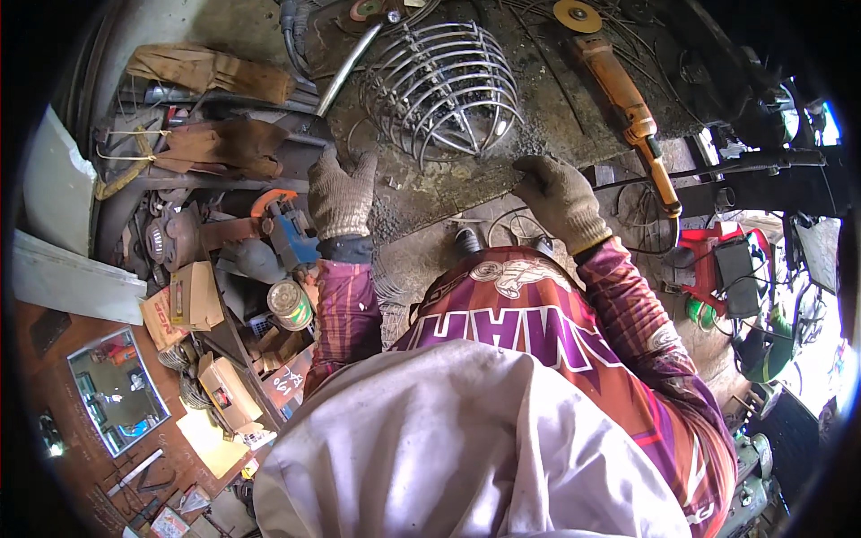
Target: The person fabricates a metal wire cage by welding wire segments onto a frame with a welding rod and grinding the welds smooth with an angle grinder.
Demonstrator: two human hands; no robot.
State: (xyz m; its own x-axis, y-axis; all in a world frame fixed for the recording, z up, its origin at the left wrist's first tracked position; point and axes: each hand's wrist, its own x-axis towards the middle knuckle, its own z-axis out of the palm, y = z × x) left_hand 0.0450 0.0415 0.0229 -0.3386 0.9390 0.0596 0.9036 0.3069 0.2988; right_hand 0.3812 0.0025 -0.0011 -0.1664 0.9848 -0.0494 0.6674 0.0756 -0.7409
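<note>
A metal cage of curved, shiny rods point(448, 90) lies on the dark worktable point(421, 190), narrowing toward me. My left hand point(343, 202), in a knitted work glove, is raised beside the table's left part, thumb apart from the fingers and nothing in it. Over the table's front edge, right of the cage, is my right hand point(567, 202), gloved too. Its dark fingertips point left, loosely bent, and hold nothing that I can see. Neither hand touches the cage. Left of the cage a shiny metal rod point(350, 70) with a ball-like end lies aslant.
An orange angle grinder point(619, 90) with a yellowish disc lies at the table's right, its handle past the edge. On the left are leather pieces point(220, 148), a blue tool point(291, 238), a can point(290, 305) and cardboard boxes point(195, 296). A red case point(717, 260) stands at right.
</note>
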